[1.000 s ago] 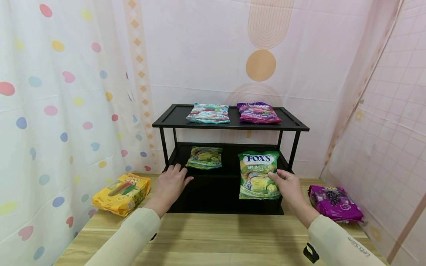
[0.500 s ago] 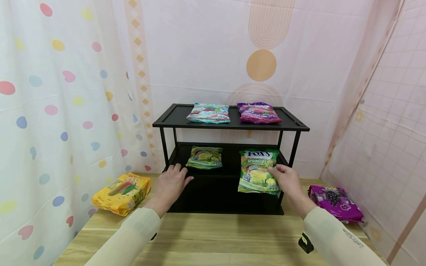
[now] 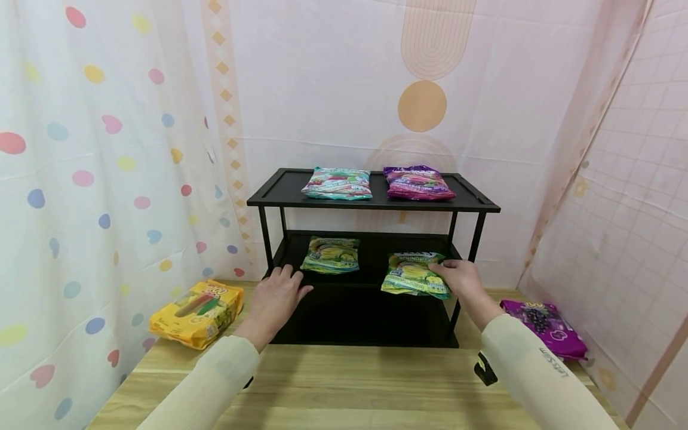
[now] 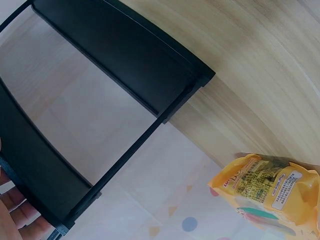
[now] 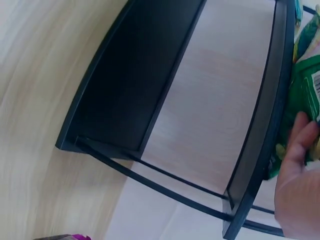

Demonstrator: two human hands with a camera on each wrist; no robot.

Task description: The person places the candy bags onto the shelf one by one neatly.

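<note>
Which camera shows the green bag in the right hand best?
The head view: it shows nearly the whole green bag, with the right hand over one edge. The right wrist view shows just a piece, cut off by the picture's edge; the left wrist view doesn't show it.

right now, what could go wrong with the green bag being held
The held green bag seems to jut past the front of the middle shelf and might snag. The right hand grips only one side, so the bag could sag. The left hand, at the shelf's left corner, might nudge it.
</note>
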